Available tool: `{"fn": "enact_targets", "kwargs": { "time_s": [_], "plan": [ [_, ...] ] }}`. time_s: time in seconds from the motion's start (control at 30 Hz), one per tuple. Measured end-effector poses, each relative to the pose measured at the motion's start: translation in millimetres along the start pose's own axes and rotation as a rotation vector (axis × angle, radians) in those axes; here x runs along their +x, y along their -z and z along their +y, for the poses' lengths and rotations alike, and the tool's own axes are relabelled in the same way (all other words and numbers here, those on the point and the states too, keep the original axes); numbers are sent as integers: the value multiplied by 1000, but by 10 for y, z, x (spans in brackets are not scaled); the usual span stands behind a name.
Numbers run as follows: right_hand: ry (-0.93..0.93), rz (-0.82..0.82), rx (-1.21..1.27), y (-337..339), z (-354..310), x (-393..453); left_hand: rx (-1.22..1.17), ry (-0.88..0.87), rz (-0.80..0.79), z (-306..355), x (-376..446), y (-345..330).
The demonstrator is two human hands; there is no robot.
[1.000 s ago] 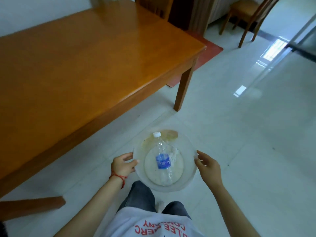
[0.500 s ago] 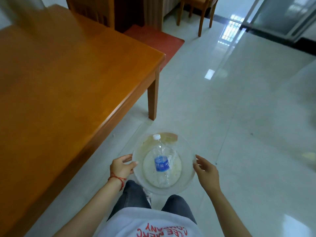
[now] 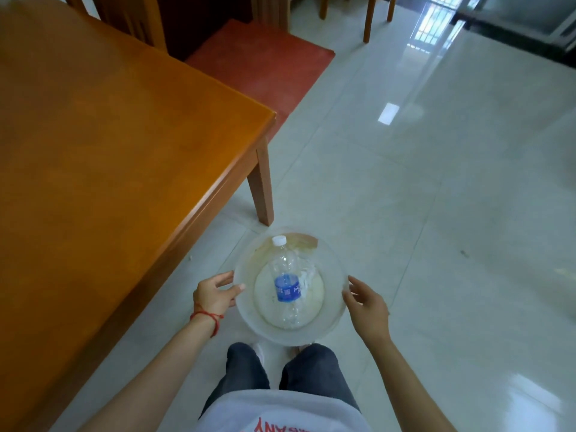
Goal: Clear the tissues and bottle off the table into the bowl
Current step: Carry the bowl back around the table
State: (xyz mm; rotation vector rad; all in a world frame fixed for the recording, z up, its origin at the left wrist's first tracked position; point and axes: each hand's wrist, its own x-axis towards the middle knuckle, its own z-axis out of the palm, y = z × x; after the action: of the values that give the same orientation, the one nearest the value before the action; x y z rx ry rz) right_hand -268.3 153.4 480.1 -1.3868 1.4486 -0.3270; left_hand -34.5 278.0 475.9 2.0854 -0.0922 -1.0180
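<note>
A clear plastic bowl [image 3: 332,319] hangs in front of my legs, above the tiled floor. My left hand [image 3: 215,294] grips its left rim and my right hand [image 3: 366,305] grips its right rim. Inside lies a clear plastic bottle [image 3: 288,283] with a white cap and a blue label, cap pointing away from me. Crumpled white tissue [image 3: 308,274] shows beside and under the bottle. The orange wooden table [image 3: 103,145] fills the left of the view, its top bare where I can see it.
The table's corner leg [image 3: 261,188] stands just beyond the bowl. A red mat [image 3: 258,63] lies past the table, with wooden chairs [image 3: 371,17] at the far side. Pale glossy floor tiles [image 3: 452,198] spread to the right.
The view has swung right and shifted along the table, whose corner has slid leftward in view. Both hands still hold the bowl in the same way, with the bottle lying unchanged inside.
</note>
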Motion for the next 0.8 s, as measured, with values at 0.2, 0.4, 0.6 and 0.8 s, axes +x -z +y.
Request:
{"fn": "enact_targets", "kwargs": {
  "time_s": [0.2,0.4,0.6,0.8],
  "plan": [
    [-29,-42,-61,90,-7,733,-2,40,21,201,388,-453],
    [-67,-81,-93,-133,170,1316,3,80,5,76,967,-715],
    [-115,-55,-86,-666,672,1940,-3,154,25,-364,1759,-995],
    [-183,-43,-81,-1233,1331,2585,1,240,37,-923,2634,-1307]
  ]
}}
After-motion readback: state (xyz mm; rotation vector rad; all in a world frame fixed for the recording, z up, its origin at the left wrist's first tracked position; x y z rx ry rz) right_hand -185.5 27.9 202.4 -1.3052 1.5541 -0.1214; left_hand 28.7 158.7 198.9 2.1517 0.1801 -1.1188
